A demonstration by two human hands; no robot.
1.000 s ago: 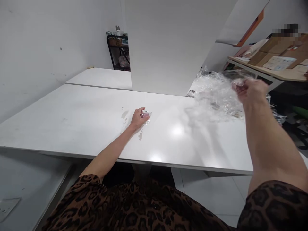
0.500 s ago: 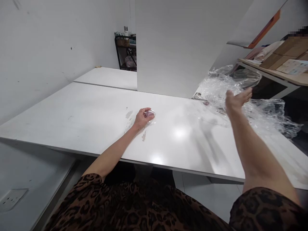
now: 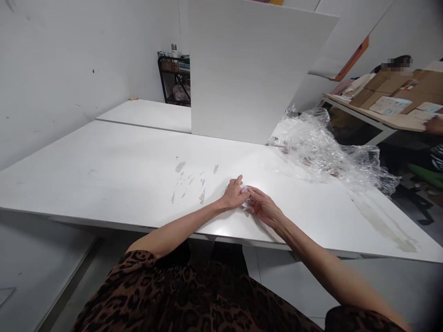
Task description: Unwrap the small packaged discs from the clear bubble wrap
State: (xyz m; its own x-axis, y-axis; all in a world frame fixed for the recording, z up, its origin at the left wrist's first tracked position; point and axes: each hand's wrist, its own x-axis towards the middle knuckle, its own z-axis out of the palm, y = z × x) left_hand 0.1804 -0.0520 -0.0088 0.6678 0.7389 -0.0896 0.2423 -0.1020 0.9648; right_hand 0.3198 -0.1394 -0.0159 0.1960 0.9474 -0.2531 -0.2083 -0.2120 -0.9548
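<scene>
Close to the front edge of the white table, my two hands meet around a small pinkish thing in clear crinkled plastic. My left hand is closed on its left side, thumb toward the packet. From the right, the fingers of my right hand grip the same packet. Much of it is hidden by the fingers, so what lies inside the plastic cannot be made out.
A heap of clear plastic film covers the table's right rear and hangs over the edge. A white upright panel rises at the back. Cardboard boxes stand on another table at right, where another person's hand shows.
My right hand has come from the plastic heap to the packet. My left hand has moved right and nearer with the packet. The view has shifted slightly to the right.
</scene>
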